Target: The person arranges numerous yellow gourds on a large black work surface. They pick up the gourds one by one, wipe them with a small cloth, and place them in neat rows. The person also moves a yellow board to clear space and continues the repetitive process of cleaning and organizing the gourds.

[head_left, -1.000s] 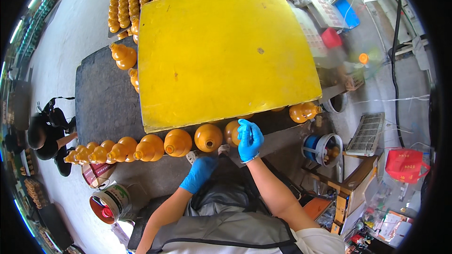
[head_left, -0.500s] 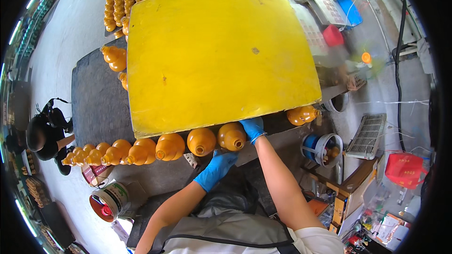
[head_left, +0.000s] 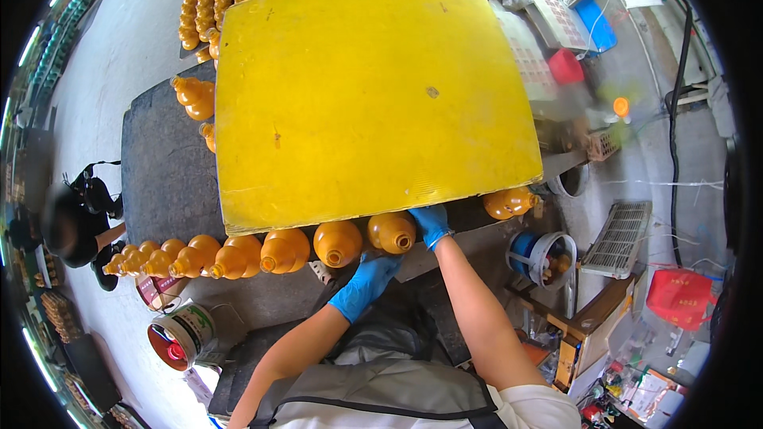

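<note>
1. The right hand (head_left: 431, 224), in a blue glove, was clenched on the near edge of the big yellow board (head_left: 369, 95), its fingers tucked out of sight beneath the rim, just beside an orange gourd-shaped bottle (head_left: 392, 232).
2. The left hand (head_left: 366, 284), also gloved in blue, rested lower, near the bench (head_left: 163, 171) edge and just under the row of bottles. Whether its grip was closed on anything could not be told; it looked loosely curled.
3. The board lay flat across orange bottles standing on the dark-topped bench, covering most of them.
4. Along its near edge a row of orange bottles (head_left: 238, 256) poked out on their sides, mouths toward the person. One more orange bottle (head_left: 509, 202) lay at the right corner, and more (head_left: 195, 97) showed at the left and far edges.
5. Judged from this, the step in hand was handling the board by its near edge. A next move would call for a firm second hold from the left hand, so the board stays level.
6. A red-and-white bucket (head_left: 181, 335) stood below the bench on the left, and another person (head_left: 75, 226) crouched further left.
</note>
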`<move>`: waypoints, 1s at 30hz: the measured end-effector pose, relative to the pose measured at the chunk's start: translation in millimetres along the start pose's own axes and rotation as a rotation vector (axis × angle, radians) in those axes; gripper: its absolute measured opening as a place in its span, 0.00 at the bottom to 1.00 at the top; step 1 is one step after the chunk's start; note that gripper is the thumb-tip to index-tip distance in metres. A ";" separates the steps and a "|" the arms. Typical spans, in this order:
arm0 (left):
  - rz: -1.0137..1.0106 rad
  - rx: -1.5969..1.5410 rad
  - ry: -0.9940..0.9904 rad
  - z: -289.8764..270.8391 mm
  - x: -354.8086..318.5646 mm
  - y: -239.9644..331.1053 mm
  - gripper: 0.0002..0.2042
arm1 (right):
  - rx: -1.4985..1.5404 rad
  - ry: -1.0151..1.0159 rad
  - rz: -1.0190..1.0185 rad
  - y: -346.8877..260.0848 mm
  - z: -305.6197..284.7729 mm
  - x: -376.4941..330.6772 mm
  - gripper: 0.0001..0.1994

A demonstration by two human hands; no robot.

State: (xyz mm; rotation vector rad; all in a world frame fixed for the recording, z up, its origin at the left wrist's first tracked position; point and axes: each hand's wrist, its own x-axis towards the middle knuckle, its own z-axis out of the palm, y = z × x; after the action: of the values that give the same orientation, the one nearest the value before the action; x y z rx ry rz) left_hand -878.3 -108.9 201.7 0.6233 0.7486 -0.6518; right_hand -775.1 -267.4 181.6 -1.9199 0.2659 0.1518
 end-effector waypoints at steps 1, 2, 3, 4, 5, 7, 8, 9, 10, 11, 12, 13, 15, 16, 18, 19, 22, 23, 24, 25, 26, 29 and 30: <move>-0.027 0.033 0.008 -1.4 -0.4 1.1 0.34 | 0.142 0.026 0.022 1.1 2.9 -7.1 0.24; -0.055 0.065 0.015 -3.2 -1.1 2.5 0.34 | 0.055 -0.023 0.174 1.8 3.2 -11.3 0.24; -0.066 0.082 0.020 -4.1 -2.4 2.5 0.35 | -0.033 -0.067 0.326 10.8 1.1 -13.7 0.24; -0.079 0.100 0.024 -4.5 -3.5 2.3 0.35 | -0.122 -0.109 0.481 25.1 -0.2 -18.4 0.24; -0.082 0.103 0.018 -1.4 -5.4 0.1 0.36 | 0.163 -0.003 0.421 54.3 0.1 -27.5 0.24; 0.168 0.376 -0.123 -34.2 3.4 -13.8 0.36 | 0.279 0.007 0.455 34.8 11.1 -37.4 0.24; 0.406 0.659 -0.278 -80.1 29.1 -39.0 0.36 | 0.332 0.012 0.469 22.3 15.8 -40.1 0.24; 0.531 0.847 -0.372 -90.7 39.3 -46.7 0.34 | 0.332 0.031 0.472 27.7 14.0 -40.4 0.23; 0.686 1.017 -0.443 -92.4 39.1 -44.0 0.32 | 0.333 0.040 0.471 34.1 14.5 -39.4 0.23; 0.740 1.083 -0.434 -92.9 40.0 -41.4 0.29 | 0.333 0.048 0.468 39.9 13.6 -37.4 0.23; 0.750 1.160 -0.416 -87.6 33.8 -31.9 0.25 | 0.340 0.038 0.530 40.0 14.5 -35.1 0.23; 0.758 1.237 -0.406 -79.8 27.3 -22.4 0.21 | 0.345 0.034 0.591 35.6 10.9 -33.4 0.23; 0.683 1.410 -0.395 -59.3 11.9 -5.3 0.13 | 0.411 0.067 0.717 18.3 0.9 -32.6 0.24; 0.700 1.496 -0.380 -54.6 7.0 -2.0 0.13 | 0.423 0.079 0.745 16.0 -1.1 -30.6 0.24; 0.732 1.666 -0.349 -44.5 1.6 2.1 0.13 | 0.446 0.107 0.801 13.0 -10.1 -29.1 0.25; 0.812 1.577 -0.391 -55.8 8.2 -3.8 0.11 | 0.420 0.100 0.773 10.0 -7.4 -27.3 0.25; 1.013 1.639 -0.542 -78.8 22.8 -14.7 0.09 | 0.340 0.071 0.688 12.9 -3.1 -26.2 0.27; 1.057 1.674 -0.595 -81.5 21.6 -17.9 0.09 | 0.373 0.038 0.677 24.7 -6.0 -26.7 0.26; 1.066 1.640 -0.627 -81.7 18.8 -24.9 0.09 | 0.412 -0.013 0.669 39.5 -4.1 -27.1 0.26; 1.071 1.610 -0.653 -85.2 16.3 -27.5 0.09 | 0.564 -0.049 0.681 44.0 2.4 -29.3 0.22; 1.096 1.580 -0.714 -81.2 12.6 -16.6 0.10 | 0.690 -0.137 0.609 69.2 -9.4 -27.7 0.22; 0.525 1.707 -0.539 -66.9 -49.5 24.0 0.12 | 1.034 -0.387 0.834 82.5 -21.4 -33.8 0.23; 0.408 1.457 -0.376 -66.3 -66.4 29.3 0.14 | 1.253 -0.699 0.827 130.0 -53.4 -24.9 0.23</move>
State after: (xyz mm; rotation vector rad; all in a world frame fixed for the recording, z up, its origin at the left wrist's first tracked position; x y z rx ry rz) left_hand -921.5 -23.0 222.6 1.8480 -0.3509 -0.8347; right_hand -833.8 -358.6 88.7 -0.3712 0.5001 0.9311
